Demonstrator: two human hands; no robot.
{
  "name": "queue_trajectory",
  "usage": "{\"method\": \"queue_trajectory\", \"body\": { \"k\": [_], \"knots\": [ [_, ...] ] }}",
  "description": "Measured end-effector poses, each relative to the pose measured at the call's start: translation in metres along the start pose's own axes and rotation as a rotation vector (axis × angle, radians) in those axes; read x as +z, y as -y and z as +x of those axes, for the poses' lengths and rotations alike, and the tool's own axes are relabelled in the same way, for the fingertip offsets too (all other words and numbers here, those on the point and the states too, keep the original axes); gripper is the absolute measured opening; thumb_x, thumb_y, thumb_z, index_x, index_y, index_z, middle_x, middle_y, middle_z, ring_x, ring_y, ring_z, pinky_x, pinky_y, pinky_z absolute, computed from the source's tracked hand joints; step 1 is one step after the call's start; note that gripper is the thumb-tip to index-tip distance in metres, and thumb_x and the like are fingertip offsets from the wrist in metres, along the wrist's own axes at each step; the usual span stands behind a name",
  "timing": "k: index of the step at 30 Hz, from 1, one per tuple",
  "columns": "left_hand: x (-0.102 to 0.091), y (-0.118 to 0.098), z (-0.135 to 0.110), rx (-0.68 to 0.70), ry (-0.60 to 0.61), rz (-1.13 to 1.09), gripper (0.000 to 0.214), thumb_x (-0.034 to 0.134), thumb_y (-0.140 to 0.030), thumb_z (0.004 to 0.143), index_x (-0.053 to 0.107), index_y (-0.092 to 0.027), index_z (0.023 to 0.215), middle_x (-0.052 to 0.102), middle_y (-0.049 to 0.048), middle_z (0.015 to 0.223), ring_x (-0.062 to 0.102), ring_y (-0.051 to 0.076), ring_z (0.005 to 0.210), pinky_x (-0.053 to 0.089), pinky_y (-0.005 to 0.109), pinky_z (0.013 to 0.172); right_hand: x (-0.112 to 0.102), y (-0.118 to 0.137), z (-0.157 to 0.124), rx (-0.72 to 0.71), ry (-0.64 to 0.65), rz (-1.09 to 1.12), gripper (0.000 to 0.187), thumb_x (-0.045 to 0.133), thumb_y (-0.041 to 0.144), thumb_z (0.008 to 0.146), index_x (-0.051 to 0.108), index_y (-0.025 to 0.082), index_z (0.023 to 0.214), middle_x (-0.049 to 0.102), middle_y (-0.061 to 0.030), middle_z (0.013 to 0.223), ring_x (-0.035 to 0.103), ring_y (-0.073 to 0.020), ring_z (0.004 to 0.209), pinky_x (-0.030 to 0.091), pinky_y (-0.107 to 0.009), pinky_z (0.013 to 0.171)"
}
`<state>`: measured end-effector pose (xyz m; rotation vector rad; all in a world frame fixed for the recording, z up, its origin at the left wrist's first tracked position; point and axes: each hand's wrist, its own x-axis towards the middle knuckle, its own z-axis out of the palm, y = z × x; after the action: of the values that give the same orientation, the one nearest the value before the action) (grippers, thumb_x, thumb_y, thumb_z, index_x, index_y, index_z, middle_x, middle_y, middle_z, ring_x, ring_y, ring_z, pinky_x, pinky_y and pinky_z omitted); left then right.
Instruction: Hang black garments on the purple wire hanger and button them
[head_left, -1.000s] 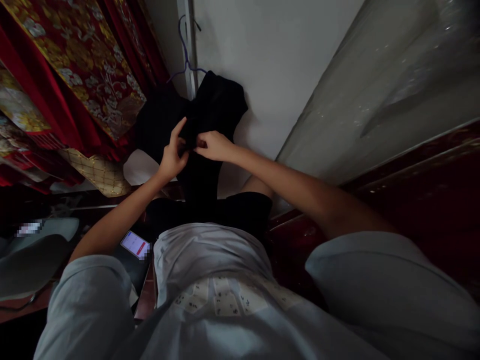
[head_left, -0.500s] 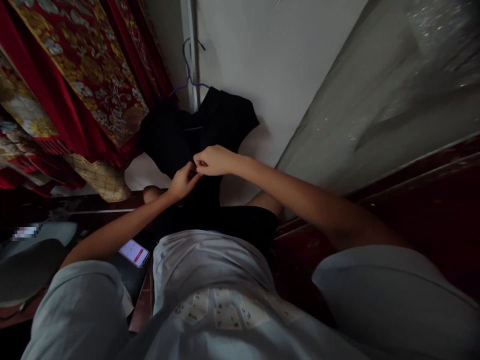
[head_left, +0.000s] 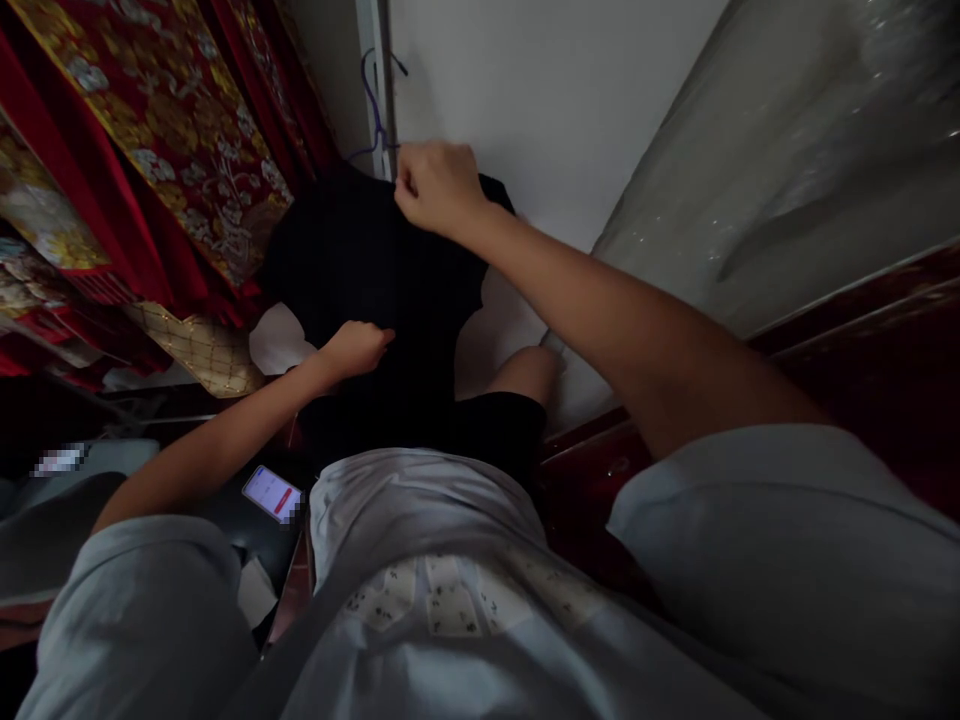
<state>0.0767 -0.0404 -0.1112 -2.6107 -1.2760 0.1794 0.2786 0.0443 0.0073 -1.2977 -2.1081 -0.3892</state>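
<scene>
A black garment point(head_left: 375, 250), short-sleeved by its outline, hangs in front of me on a purple hanger point(head_left: 379, 130). My right hand point(head_left: 439, 185) is closed at its upper edge, just below the hanger, with the fingers curled against the dark cloth. Lower down, my left hand point(head_left: 356, 347) is closed in front of the garment's middle, its thumb side toward the right. The cloth between my fingers is too dark to make out clearly. The hanger's bottom bar is hidden.
Red and gold embroidered cloths point(head_left: 172, 130) hang at the left. A lit phone point(head_left: 271, 494) lies on a dark seat beside my left side. Clear plastic sheeting point(head_left: 750, 190) covers the right side. A white wall panel point(head_left: 525, 80) stands behind the garment.
My hands were together at the garment's front. The right has moved up toward the hanger, and the left stays low, slightly farther left. Black cloth now covers the neck opening.
</scene>
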Motion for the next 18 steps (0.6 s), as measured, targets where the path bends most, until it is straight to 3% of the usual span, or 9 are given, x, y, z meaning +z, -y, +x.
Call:
{"method": "queue_trajectory", "body": {
  "k": [3, 5, 7, 10, 12, 15, 18],
  "knots": [
    [-0.012, -0.001, -0.003, 0.02, 0.015, -0.005, 0.019, 0.056, -0.024, 0.108, 0.068, -0.011, 0.115, 0.073, 0.013, 0.1, 0.072, 0.028, 0.091, 0.05, 0.035, 0.081, -0.002, 0.003, 0.008, 0.053, -0.107, 0.106, 0.027, 0.047, 0.019, 0.096, 0.072, 0.017, 0.108, 0.075, -0.0102, 0.104, 0.069, -0.0299, 0.101, 0.054, -0.045, 0.092],
    [-0.03, 0.007, -0.001, -0.004, -0.075, -0.048, 0.024, 0.056, -0.03, 0.11, 0.066, -0.013, 0.121, 0.073, 0.0122, 0.108, 0.071, 0.028, 0.095, 0.049, 0.034, 0.082, -0.006, 0.005, 0.007, 0.122, -0.171, 0.228, 0.022, 0.051, 0.018, 0.094, 0.072, 0.02, 0.096, 0.076, -0.0082, 0.098, 0.07, -0.0272, 0.095, 0.056, -0.042, 0.09],
    [-0.055, 0.018, 0.006, -0.073, -0.244, -0.114, 0.028, 0.052, -0.028, 0.111, 0.058, -0.013, 0.135, 0.072, 0.0115, 0.115, 0.07, 0.025, 0.1, 0.048, 0.032, 0.084, -0.009, 0.005, 0.006, 0.219, -0.197, 0.402, 0.018, 0.054, 0.019, 0.091, 0.069, 0.021, 0.081, 0.074, -0.0073, 0.087, 0.071, -0.0253, 0.088, 0.057, -0.041, 0.089],
    [-0.095, 0.036, 0.029, -0.142, -0.552, -0.27, 0.04, 0.049, -0.016, 0.11, 0.042, -0.014, 0.149, 0.072, 0.0095, 0.112, 0.067, 0.018, 0.098, 0.046, 0.027, 0.085, -0.009, 0.004, 0.004, 0.403, -0.119, 0.759, 0.02, 0.058, 0.025, 0.088, 0.062, 0.022, 0.069, 0.072, -0.0073, 0.081, 0.067, -0.022, 0.074, 0.059, -0.042, 0.079],
    [-0.115, 0.043, 0.047, -0.119, -0.682, -0.35, 0.04, 0.05, -0.012, 0.107, 0.047, -0.014, 0.147, 0.073, 0.0075, 0.106, 0.066, 0.016, 0.092, 0.046, 0.025, 0.085, -0.005, 0.001, 0.003, 0.526, -0.062, 0.965, 0.017, 0.06, 0.028, 0.086, 0.058, 0.022, 0.07, 0.074, -0.0071, 0.089, 0.062, -0.0196, 0.068, 0.058, -0.039, 0.069],
    [-0.132, 0.046, 0.07, -0.122, -0.612, -0.249, 0.026, 0.048, -0.012, 0.108, 0.065, -0.013, 0.127, 0.073, 0.0096, 0.102, 0.064, 0.018, 0.09, 0.045, 0.029, 0.084, 0.011, -0.006, 0.002, 0.557, -0.015, 1.034, 0.018, 0.063, 0.035, 0.086, 0.057, 0.025, 0.072, 0.072, -0.0058, 0.085, 0.06, -0.0197, 0.068, 0.053, -0.035, 0.06],
    [-0.134, 0.046, 0.079, -0.175, -0.472, -0.087, 0.025, 0.045, -0.014, 0.109, 0.068, -0.013, 0.119, 0.072, 0.0149, 0.111, 0.063, 0.023, 0.094, 0.044, 0.034, 0.087, 0.032, -0.015, 0.001, 0.498, 0.014, 0.954, 0.027, 0.065, 0.044, 0.088, 0.057, 0.026, 0.07, 0.062, -0.0044, 0.068, 0.055, -0.0195, 0.064, 0.047, -0.031, 0.054]
  ]
}}
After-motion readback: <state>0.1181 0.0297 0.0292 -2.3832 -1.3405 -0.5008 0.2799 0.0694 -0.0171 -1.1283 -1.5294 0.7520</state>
